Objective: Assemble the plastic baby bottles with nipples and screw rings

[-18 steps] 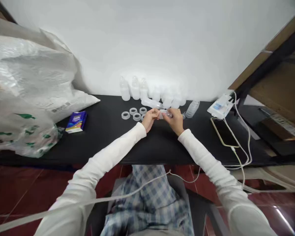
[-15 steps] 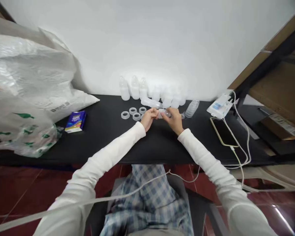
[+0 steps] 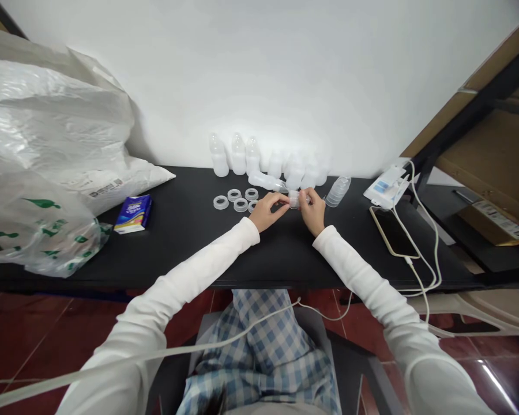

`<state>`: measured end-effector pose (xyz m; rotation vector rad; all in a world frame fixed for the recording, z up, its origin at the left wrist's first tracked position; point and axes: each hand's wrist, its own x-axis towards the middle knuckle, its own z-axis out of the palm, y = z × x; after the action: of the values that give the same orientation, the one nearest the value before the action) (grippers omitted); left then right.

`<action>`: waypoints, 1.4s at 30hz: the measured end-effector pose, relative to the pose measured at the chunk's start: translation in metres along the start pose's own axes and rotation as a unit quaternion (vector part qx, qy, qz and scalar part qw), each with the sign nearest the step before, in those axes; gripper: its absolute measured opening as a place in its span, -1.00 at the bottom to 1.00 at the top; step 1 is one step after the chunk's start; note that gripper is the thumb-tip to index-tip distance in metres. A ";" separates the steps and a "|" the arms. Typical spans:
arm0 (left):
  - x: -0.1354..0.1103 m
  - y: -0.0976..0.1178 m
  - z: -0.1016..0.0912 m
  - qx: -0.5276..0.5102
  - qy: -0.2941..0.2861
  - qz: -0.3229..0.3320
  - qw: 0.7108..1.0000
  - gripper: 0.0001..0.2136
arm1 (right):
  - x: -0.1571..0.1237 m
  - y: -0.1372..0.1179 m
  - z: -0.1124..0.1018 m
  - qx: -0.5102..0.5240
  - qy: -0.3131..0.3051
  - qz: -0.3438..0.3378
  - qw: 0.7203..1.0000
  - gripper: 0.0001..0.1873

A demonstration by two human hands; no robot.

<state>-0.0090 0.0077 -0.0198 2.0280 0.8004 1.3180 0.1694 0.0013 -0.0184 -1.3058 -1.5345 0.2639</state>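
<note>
Above the black table, the fingertips of both hands meet at a small translucent baby bottle collar ring (image 3: 293,199). My left hand (image 3: 270,211) pinches its left side, and my right hand (image 3: 312,211) grips it from the right, with a clear part partly hidden among those fingers. Just behind, a translucent baby bottle (image 3: 263,180) lies on its side. To the left of my left hand are several loose collar rings (image 3: 221,202). A stack of clear domed caps (image 3: 338,191) leans over to the right of my right hand.
Several upright baby bottles (image 3: 239,155) line the white wall. Plastic bags (image 3: 56,132) and a blue packet (image 3: 132,214) occupy the left side. At right lie a phone (image 3: 393,231) with a white cable (image 3: 436,248) and a white pack (image 3: 386,187).
The collar ring has shifted slightly right and turned. My left hand has moved right, its fingers now stretched further toward the ring. The bottles and loose rings stay in place.
</note>
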 end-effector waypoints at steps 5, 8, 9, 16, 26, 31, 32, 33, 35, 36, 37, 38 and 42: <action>-0.001 -0.004 0.000 0.116 0.023 0.074 0.990 -0.96 | -0.002 -0.008 0.002 0.058 -0.016 0.044 0.997 -0.52; 0.000 -0.003 0.000 0.100 0.032 0.024 0.994 -0.94 | -0.003 -0.011 0.004 0.072 -0.029 0.069 0.995 -0.49; 0.000 -0.002 0.000 0.080 0.030 0.000 0.996 -0.93 | -0.004 -0.011 0.005 0.075 -0.033 0.078 0.994 -0.48; 0.003 0.000 0.001 -0.050 0.043 -0.110 0.992 -0.90 | -0.005 -0.012 0.007 0.100 -0.078 0.107 0.986 -0.46; 0.008 -0.005 0.000 -0.105 0.069 -0.160 0.979 -0.88 | -0.003 -0.006 0.009 0.148 -0.102 0.069 0.981 -0.52; 0.011 -0.003 -0.006 -0.112 0.065 -0.170 0.977 -0.86 | 0.001 -0.006 0.001 0.064 -0.112 -0.008 0.992 -0.57; 0.012 -0.004 -0.009 -0.113 0.066 -0.172 0.976 -0.87 | 0.003 -0.005 -0.001 0.044 -0.113 -0.031 0.992 -0.57; 0.012 -0.005 -0.011 -0.115 0.067 -0.176 0.975 -0.87 | 0.005 -0.003 -0.003 0.026 -0.121 -0.058 0.991 -0.56; 0.014 -0.006 -0.016 -0.125 0.064 -0.191 0.971 -0.88 | 0.009 0.002 -0.007 0.002 -0.146 -0.130 0.981 -0.53; 0.014 -0.006 -0.019 -0.135 0.058 -0.199 0.969 -0.89 | 0.011 0.004 -0.009 -0.008 -0.161 -0.171 0.972 -0.53; 0.015 -0.006 -0.020 -0.147 0.052 -0.206 0.966 -0.89 | 0.013 0.006 -0.011 -0.019 -0.175 -0.211 0.961 -0.54; 0.016 -0.005 -0.021 -0.159 0.047 -0.211 0.963 -0.89 | 0.014 0.007 -0.013 -0.035 -0.186 -0.245 0.951 -0.58; 0.017 -0.002 -0.020 -0.185 0.059 -0.223 0.955 -0.88 | 0.014 0.006 -0.025 -0.121 -0.219 -0.305 0.919 -0.66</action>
<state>-0.0226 0.0251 -0.0047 1.3888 0.9197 1.2207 0.1949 0.0040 -0.0041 -0.9141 -2.3361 -0.0455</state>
